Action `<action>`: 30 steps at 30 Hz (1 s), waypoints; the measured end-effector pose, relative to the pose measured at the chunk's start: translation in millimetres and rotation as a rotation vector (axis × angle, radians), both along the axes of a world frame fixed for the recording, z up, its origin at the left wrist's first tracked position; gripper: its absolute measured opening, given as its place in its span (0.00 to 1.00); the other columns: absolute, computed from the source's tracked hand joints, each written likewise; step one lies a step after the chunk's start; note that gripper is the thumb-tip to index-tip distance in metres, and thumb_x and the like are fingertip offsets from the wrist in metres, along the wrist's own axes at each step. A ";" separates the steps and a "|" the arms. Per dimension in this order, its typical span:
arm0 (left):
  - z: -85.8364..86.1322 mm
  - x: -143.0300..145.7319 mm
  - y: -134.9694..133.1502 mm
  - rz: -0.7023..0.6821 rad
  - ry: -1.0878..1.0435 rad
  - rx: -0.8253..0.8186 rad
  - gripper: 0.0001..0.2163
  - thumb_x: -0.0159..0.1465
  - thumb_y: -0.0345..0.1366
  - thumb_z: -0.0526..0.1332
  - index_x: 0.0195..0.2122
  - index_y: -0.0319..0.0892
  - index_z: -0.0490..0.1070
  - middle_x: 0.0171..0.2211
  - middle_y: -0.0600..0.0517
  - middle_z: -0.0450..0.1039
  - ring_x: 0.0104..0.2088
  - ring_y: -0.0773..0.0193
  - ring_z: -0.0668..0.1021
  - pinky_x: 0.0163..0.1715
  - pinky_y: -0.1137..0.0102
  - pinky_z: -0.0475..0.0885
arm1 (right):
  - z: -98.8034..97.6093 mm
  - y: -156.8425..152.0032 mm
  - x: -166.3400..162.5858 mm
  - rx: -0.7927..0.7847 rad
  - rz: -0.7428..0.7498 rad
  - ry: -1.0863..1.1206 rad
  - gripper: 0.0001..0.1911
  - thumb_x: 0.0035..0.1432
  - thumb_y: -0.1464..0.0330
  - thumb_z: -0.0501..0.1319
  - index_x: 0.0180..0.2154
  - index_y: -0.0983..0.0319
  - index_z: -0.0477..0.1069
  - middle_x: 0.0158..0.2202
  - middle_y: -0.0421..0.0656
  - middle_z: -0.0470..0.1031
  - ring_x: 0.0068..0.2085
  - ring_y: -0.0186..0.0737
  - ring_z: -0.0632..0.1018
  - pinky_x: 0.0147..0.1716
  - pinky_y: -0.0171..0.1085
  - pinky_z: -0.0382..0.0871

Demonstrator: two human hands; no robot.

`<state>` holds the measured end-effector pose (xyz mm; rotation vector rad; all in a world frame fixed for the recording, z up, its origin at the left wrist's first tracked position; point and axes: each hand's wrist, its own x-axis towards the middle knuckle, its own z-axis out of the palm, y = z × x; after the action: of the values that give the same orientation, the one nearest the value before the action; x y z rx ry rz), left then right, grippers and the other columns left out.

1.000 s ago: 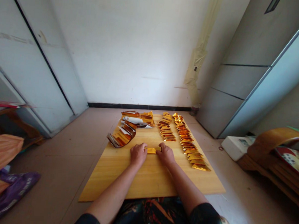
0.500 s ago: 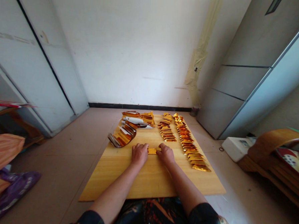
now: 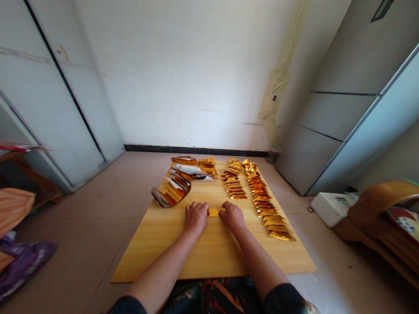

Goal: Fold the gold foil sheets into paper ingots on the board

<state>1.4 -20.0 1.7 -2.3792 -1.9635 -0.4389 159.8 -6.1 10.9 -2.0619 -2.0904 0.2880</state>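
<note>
- Desk [image 3: 215, 251]: wooden, lying beneath the fingers [image 3: 224, 206] and spreading to all sides of them.
- Long row of folded gold pieces [image 3: 265, 202]: running to the right of the right fingers, pieces overlapping.
- Flatter sheet pile [image 3: 206, 165]: lying well beyond the left fingers, at the far edge.
- Curled sheet stack [image 3: 172, 193]: resting left of and slightly beyond the left fingers.
- Shorter row of gold pieces [image 3: 234, 184]: lying beyond the right fingers.
- Left hand [image 3: 195, 217]: its fingers clamping the strip's left end.
- Right hand [image 3: 233, 216]: its fingers pinching the right end.
- Gold strip [image 3: 213, 213]: lying flat between both sets of fingers.
</note>
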 end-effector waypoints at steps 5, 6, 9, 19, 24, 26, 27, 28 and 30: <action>1.2 0.0 -2.1 -0.016 0.004 -0.007 0.10 0.65 0.34 0.52 0.35 0.47 0.73 0.34 0.49 0.73 0.42 0.56 0.68 0.38 0.63 0.56 | -2.2 0.2 0.4 0.013 0.007 0.007 0.13 0.56 0.64 0.57 0.44 0.58 0.69 0.41 0.44 0.76 0.41 0.39 0.76 0.35 0.32 0.60; 2.0 -0.1 -2.7 -0.021 0.004 -0.007 0.10 0.65 0.35 0.52 0.35 0.47 0.73 0.35 0.48 0.72 0.42 0.56 0.68 0.38 0.62 0.56 | -3.1 0.3 0.8 0.024 0.007 0.010 0.14 0.56 0.64 0.57 0.44 0.58 0.69 0.41 0.43 0.75 0.40 0.39 0.75 0.35 0.32 0.60; 5.2 -0.4 -4.8 -0.039 0.013 0.007 0.10 0.65 0.36 0.53 0.35 0.47 0.74 0.36 0.47 0.70 0.42 0.55 0.67 0.40 0.61 0.56 | -5.1 -1.0 2.4 0.065 0.001 0.028 0.16 0.55 0.63 0.59 0.46 0.58 0.67 0.43 0.43 0.72 0.38 0.37 0.75 0.33 0.32 0.60; 9.1 4.2 -1.1 -0.240 0.064 0.035 0.10 0.65 0.32 0.53 0.34 0.44 0.74 0.36 0.46 0.69 0.42 0.56 0.67 0.39 0.62 0.60 | -9.7 -9.9 5.0 0.196 0.166 -0.028 0.09 0.61 0.67 0.54 0.34 0.60 0.72 0.39 0.43 0.70 0.42 0.37 0.69 0.37 0.32 0.58; 6.3 3.9 3.8 -0.300 0.066 0.004 0.10 0.65 0.30 0.53 0.33 0.43 0.74 0.34 0.47 0.70 0.40 0.59 0.69 0.39 0.65 0.63 | -12.4 -10.7 9.9 0.198 0.178 -0.021 0.08 0.62 0.67 0.55 0.36 0.59 0.72 0.39 0.43 0.70 0.43 0.38 0.68 0.38 0.33 0.56; 5.1 3.1 4.1 -0.316 0.079 -0.007 0.09 0.64 0.30 0.54 0.32 0.42 0.73 0.34 0.47 0.70 0.39 0.59 0.69 0.39 0.66 0.64 | -12.0 -11.9 12.5 0.193 0.173 -0.018 0.08 0.62 0.66 0.55 0.37 0.58 0.72 0.40 0.43 0.70 0.44 0.39 0.68 0.38 0.33 0.56; 4.4 2.6 3.4 -0.319 0.091 -0.009 0.09 0.64 0.30 0.54 0.32 0.42 0.73 0.34 0.47 0.70 0.39 0.59 0.70 0.39 0.66 0.64 | -11.6 -12.5 13.8 0.187 0.169 -0.017 0.08 0.62 0.66 0.55 0.37 0.58 0.72 0.40 0.43 0.70 0.44 0.39 0.67 0.38 0.34 0.56; 3.8 2.0 2.2 -0.319 0.105 -0.008 0.09 0.65 0.30 0.54 0.32 0.42 0.73 0.34 0.48 0.70 0.39 0.59 0.70 0.39 0.66 0.64 | -11.1 -13.2 15.1 0.180 0.164 -0.014 0.08 0.62 0.66 0.55 0.37 0.58 0.72 0.41 0.43 0.71 0.44 0.39 0.67 0.39 0.34 0.56; 2.7 0.4 -2.1 -0.318 0.130 0.002 0.10 0.65 0.30 0.52 0.33 0.42 0.73 0.35 0.48 0.71 0.39 0.59 0.70 0.39 0.66 0.65 | -9.8 -14.4 17.1 0.172 0.152 -0.005 0.08 0.62 0.66 0.55 0.37 0.57 0.72 0.41 0.42 0.71 0.45 0.39 0.67 0.39 0.34 0.55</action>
<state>1.7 -22.1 4.5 -2.6517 -1.5371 -0.2834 176.9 -20.5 1.1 -1.8139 -2.1945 0.1198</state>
